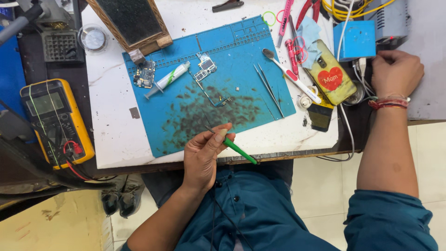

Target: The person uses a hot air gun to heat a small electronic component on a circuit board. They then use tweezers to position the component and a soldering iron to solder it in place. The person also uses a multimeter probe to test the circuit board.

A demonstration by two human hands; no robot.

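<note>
One head-worn camera looks almost straight down from above the person's lap, fairly near the blue work mat [209, 88] at frame centre; the yellow meter [55, 121] sits left of the mat, floor below it.

The person wears a teal button-up shirt [253, 204] with small dark buttons down the front placket and creased fabric across the chest. Its sleeves are rolled or short, ending above the elbow, so both forearms are bare. The right sleeve [390, 221] shows a stitched hem. On the right wrist sits a band of red and pale threads [389, 102] wound several times around. Both hands are bare, with no rings visible.
</note>
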